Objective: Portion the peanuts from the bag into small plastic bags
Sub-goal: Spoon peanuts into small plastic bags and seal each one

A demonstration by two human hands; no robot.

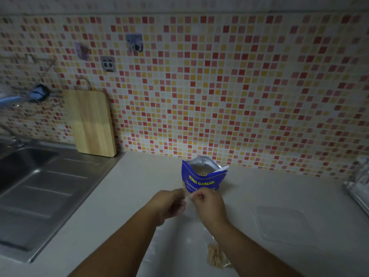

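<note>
A blue peanut bag (202, 177) stands upright and torn open on the pale counter (139, 186), close to the tiled wall. Just in front of it, my left hand (169, 202) and my right hand (208, 202) both pinch the top edge of a small clear plastic bag (189, 209), which hangs between them. It is hard to see what is inside this bag. Nearer to me, under my right forearm, a small clear bag filled with peanuts (215, 255) lies flat on the counter.
A steel sink with drainer (38, 188) fills the left side. A wooden cutting board (90, 122) leans on the tiled wall. A clear plastic lid or tray (283, 222) lies on the counter at right, and a shiny rack (359, 186) sits at the right edge.
</note>
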